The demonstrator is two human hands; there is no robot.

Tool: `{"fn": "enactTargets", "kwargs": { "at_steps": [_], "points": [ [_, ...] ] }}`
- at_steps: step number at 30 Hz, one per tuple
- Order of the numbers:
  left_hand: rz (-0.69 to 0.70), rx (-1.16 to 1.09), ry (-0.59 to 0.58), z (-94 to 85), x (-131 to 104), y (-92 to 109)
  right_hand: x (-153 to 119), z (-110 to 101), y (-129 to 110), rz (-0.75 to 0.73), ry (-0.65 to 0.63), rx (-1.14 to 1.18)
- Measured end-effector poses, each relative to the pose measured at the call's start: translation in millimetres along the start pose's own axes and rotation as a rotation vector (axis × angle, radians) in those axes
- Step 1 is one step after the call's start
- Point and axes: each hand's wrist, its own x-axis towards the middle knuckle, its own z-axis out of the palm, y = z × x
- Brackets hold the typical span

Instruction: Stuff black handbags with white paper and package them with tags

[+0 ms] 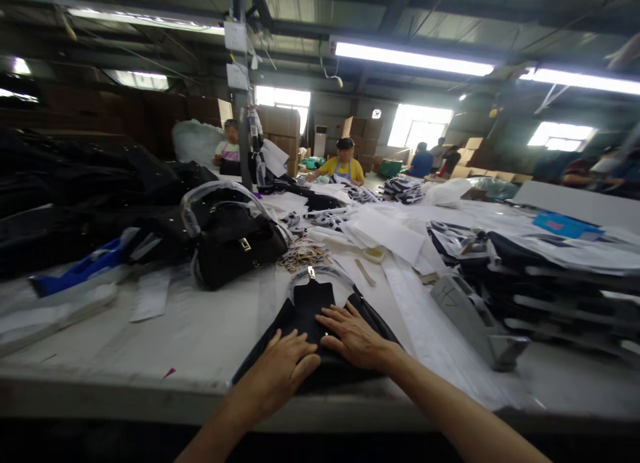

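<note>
A black handbag (315,296) lies flat near the table's front edge, its flap raised away from me and its handle wrapped in clear plastic. My left hand (283,363) rests on the bag's lower left part, palm down with the fingers stretched out. On the right side of the bag lies my right hand (353,333), also flat, fingers spread. A metal clasp shows at the far end of the flap. Beyond my left hand stands a second black handbag (240,243) with a gold-coloured clasp and a plastic-wrapped handle.
Piled black bags (540,283) and a grey tape dispenser (470,316) are at the right. Loose white paper (385,229) and small brown pieces (305,253) lie behind the bag. A blue object (80,269) sits left. A person in yellow (345,166) works across the table.
</note>
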Motion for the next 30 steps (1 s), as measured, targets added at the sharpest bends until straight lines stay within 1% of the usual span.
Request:
{"fn": "enactTargets", "kwargs": {
  "at_steps": [2,4,6,8,10,13,14,15,18,20,21,24,27,30],
  "points": [
    [-0.042,0.078,-0.054,-14.8,16,8,1,0,0,-0.01,-0.02,-0.008],
    [-0.104,0.193,-0.074,-21.2,34,14,1,-2,-1,-0.017,-0.034,-0.011],
    [-0.135,0.246,-0.047,-17.0,49,15,2,-3,0,-0.022,-0.041,0.001],
    [-0.143,0.272,-0.009,-3.5,57,14,1,-3,1,-0.016,-0.045,0.025],
    [-0.128,0.294,0.056,14.7,56,8,2,-3,3,-0.01,-0.053,0.054],
    [-0.052,0.311,0.226,40.0,47,-3,3,-4,5,-0.027,-0.081,0.086],
    [-0.034,0.311,0.266,46.5,43,-6,3,-5,6,-0.039,-0.097,0.094],
    [-0.024,0.308,0.285,51.9,41,-9,3,-7,7,-0.051,-0.119,0.101],
    [-0.042,0.298,0.256,62.1,35,-13,3,-17,11,-0.089,-0.22,0.105],
    [-0.052,0.295,0.233,64.8,34,-13,1,-25,14,-0.115,-0.262,0.075],
    [-0.054,0.292,0.223,65.2,34,-14,0,-29,16,-0.125,-0.257,0.05],
    [-0.049,0.267,0.212,62.9,35,-16,-6,-35,25,-0.161,-0.186,-0.015],
    [-0.005,0.228,0.206,56.9,37,-20,-12,-26,40,-0.228,-0.122,-0.026],
    [0.114,0.222,0.175,51.2,38,-26,-18,-8,56,-0.278,-0.016,-0.018]
  ]
}}
